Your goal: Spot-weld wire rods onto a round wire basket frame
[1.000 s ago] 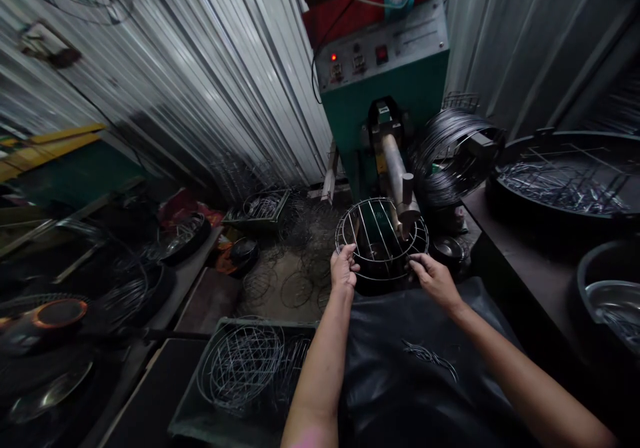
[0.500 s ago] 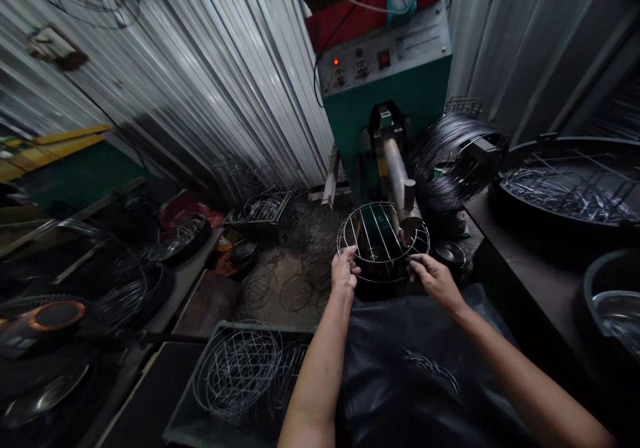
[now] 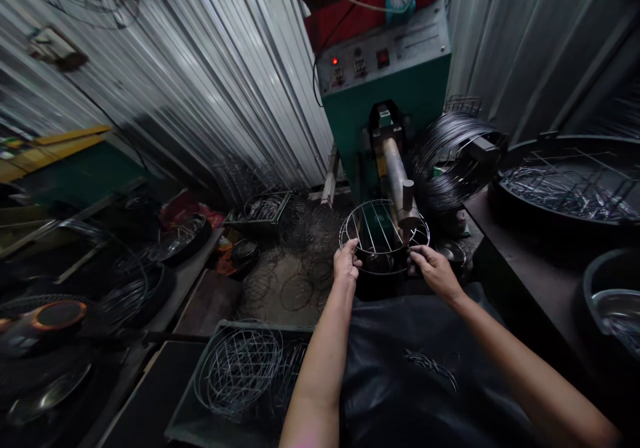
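A round wire rack (image 3: 379,228) with parallel bars inside a double ring hangs in front of the green machine. My left hand (image 3: 346,259) is closed on its near left rim, thumb on top. My right hand (image 3: 434,271) is pinched at the near right rim, just under the tip of the machine's thick metal arm (image 3: 400,178). Whatever sits between those fingertips is too small to make out. Several short bent wires (image 3: 430,363) lie on the black apron (image 3: 385,395) over my lap.
The green machine (image 3: 395,95) with a lit red lamp stands ahead. Right of it are a wire coil (image 3: 453,161) and a large black pan (image 3: 510,195) with wire pieces. At lower left, a bin (image 3: 183,428) holds round wire racks (image 3: 243,368). More wire rings lie on the floor.
The rack has tilted and its near edge has risen slightly, so its two rings now appear closer together. Both hands have shifted only a little.
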`<state>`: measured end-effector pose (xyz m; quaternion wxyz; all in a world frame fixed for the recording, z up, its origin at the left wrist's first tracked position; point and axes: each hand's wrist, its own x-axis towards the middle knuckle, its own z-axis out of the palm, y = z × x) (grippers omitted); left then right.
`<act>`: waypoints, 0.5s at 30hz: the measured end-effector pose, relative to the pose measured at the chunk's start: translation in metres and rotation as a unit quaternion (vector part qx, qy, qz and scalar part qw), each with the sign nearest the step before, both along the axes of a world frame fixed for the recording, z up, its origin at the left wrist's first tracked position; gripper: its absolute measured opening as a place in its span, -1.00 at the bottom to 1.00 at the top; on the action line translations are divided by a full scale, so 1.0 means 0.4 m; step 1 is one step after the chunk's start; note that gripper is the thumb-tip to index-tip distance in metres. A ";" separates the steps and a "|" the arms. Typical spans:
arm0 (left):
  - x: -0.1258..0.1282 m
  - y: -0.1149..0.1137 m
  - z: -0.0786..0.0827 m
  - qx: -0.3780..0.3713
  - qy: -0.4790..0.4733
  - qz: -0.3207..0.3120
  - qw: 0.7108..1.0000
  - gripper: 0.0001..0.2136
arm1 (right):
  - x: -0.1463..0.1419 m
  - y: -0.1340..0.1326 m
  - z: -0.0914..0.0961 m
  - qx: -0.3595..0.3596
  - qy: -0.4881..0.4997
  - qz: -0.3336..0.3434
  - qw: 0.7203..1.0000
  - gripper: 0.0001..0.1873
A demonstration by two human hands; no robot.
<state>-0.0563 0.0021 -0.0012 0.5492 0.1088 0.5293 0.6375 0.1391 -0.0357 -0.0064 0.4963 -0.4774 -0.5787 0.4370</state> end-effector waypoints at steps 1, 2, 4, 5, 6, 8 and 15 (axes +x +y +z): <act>0.001 0.001 0.000 -0.008 0.000 0.002 1.000 -0.66 | 0.000 0.000 0.000 0.000 -0.002 0.001 1.000 -0.55; 0.002 0.001 0.000 -0.016 -0.001 0.004 1.000 -0.66 | -0.001 0.000 0.000 0.002 -0.004 0.002 1.000 -0.56; 0.004 0.001 0.001 -0.027 -0.002 0.009 1.000 -0.66 | -0.004 0.003 -0.001 0.006 -0.008 0.003 1.000 -0.56; 0.004 0.001 0.001 -0.030 -0.002 0.011 0.999 -0.66 | -0.006 0.005 -0.001 0.007 -0.010 0.003 1.000 -0.57; 0.005 0.000 0.003 -0.033 -0.002 0.012 0.999 -0.66 | -0.006 0.006 0.000 0.007 -0.013 0.004 1.000 -0.57; 0.006 -0.005 0.007 -0.042 0.002 0.013 0.999 -0.67 | -0.001 0.004 0.003 0.005 -0.026 0.001 1.000 -0.57; -0.025 -0.016 0.010 -0.060 0.008 -0.037 0.997 -0.66 | 0.117 -0.109 -0.068 0.073 -0.260 -0.004 0.963 -0.82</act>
